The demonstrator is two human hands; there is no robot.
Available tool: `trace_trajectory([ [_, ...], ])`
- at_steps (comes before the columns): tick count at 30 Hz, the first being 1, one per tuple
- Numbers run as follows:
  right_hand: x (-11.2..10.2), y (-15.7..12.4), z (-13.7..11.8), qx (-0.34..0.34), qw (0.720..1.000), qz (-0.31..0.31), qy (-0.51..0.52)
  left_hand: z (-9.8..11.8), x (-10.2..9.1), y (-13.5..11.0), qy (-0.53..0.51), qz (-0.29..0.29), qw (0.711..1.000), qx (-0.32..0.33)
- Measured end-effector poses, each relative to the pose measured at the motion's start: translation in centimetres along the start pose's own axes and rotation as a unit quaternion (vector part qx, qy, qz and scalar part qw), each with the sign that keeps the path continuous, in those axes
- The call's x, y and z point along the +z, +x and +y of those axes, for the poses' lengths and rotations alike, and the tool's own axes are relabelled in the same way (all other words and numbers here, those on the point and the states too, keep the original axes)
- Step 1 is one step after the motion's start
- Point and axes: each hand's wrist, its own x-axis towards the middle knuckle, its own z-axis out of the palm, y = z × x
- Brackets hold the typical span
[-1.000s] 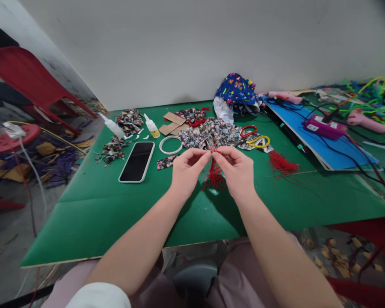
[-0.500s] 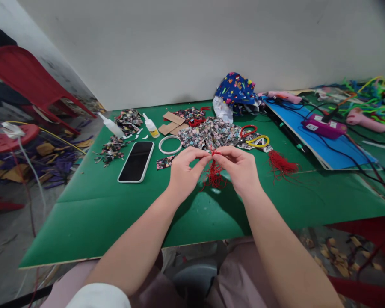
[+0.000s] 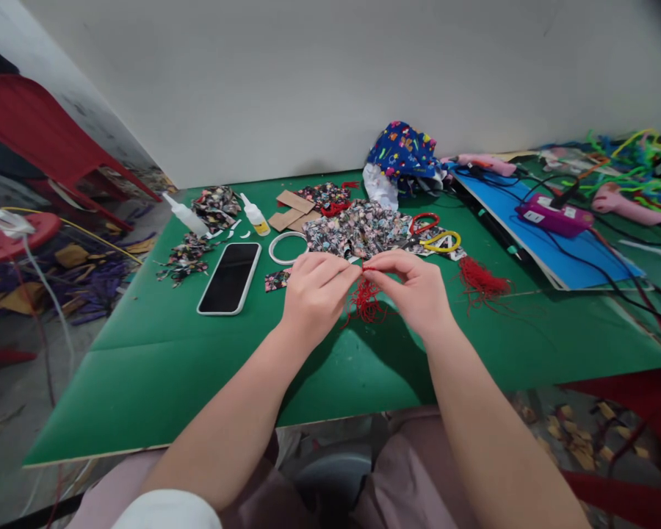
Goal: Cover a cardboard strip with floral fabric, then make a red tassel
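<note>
Between my two hands, a red thread tassel [image 3: 368,300] hangs with its loose strands pointing down over the table. My left hand [image 3: 318,294] pinches its top from the left, the fingers curled and the back of the hand turned up. From the right, my right hand [image 3: 412,286] grips the same top end between thumb and fingers. Just behind my hands lies a heap of floral fabric [image 3: 358,226]. Scissors [image 3: 439,241] with one red and one yellow handle rest by the fabric. A second red tassel [image 3: 482,278] lies to the right.
On the green table [image 3: 198,389] lie a phone [image 3: 230,279], a white ring roll [image 3: 287,248], glue bottles [image 3: 256,218], cardboard pieces [image 3: 294,209] and floral scraps [image 3: 184,257]. A blue patterned cloth [image 3: 405,158] sits at the back. Rightward are a blue folder [image 3: 573,257], a purple box [image 3: 555,214] and cables.
My left hand has rolled over, its fingers now more closed over the tassel's top. My right hand keeps its pinch. The whole view has shifted slightly.
</note>
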Motion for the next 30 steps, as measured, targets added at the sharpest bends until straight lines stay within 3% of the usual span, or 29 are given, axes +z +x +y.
trace_trajectory([
  [4, 0.1, -0.1, -0.4, -0.036, 0.999, 0.013, -0.038, 0.2, 0.2, -0.2, -0.011, -0.003, 1.000, -0.018],
  [8, 0.5, -0.2, 0.0, -0.007, 0.999, 0.028, 0.023, 0.6, 0.6, -0.1, -0.097, 0.008, 0.990, -0.106],
  [12, 0.8, -0.2, 0.0, 0.048, 0.996, 0.032, 0.073, 1.1, 0.7, 0.2, -0.175, -0.002, 0.964, -0.200],
  [18, 1.0, -0.1, -0.3, 0.117, 0.986, 0.034, 0.116, 1.3, 0.8, 0.2, -0.302, -0.001, 0.903, -0.306],
  [24, 1.3, -0.1, 0.0, 0.119, 0.980, 0.038, 0.154, 1.4, 0.9, 0.3, -0.327, -0.015, 0.885, -0.331],
  [30, 1.3, -0.1, 0.0, 0.130, 0.977, 0.054, 0.162, 1.4, 0.7, 0.3, -0.275, -0.036, 0.917, -0.285],
])
